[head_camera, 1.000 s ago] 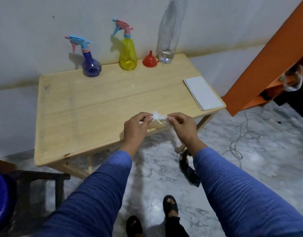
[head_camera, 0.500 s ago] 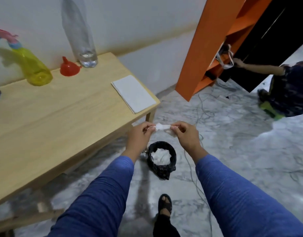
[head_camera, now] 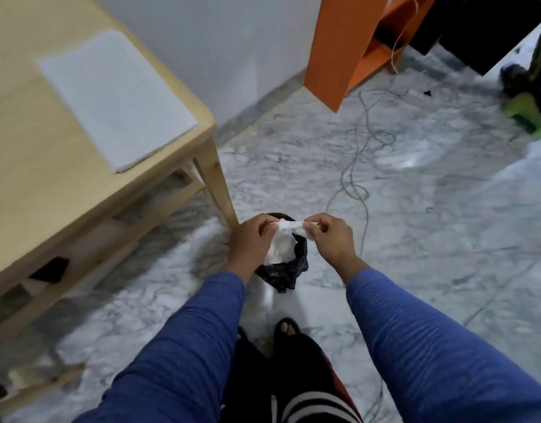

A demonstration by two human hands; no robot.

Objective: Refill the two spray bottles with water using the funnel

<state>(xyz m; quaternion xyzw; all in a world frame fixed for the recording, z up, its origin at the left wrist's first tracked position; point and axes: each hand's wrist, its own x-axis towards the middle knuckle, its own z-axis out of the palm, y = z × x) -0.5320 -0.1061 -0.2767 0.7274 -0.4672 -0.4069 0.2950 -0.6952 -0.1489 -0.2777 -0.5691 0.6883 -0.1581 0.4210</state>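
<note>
Both hands have swung from the worktop edge to over the bin | left hand and right hand pinching a tissue | bin holding white paper | bottles, funnel out of view

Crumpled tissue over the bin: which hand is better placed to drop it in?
Probably either. The left hand and right hand both pinch the tissue right above the black-lined bin. The left sits slightly more over its opening, so left by a little.
</note>
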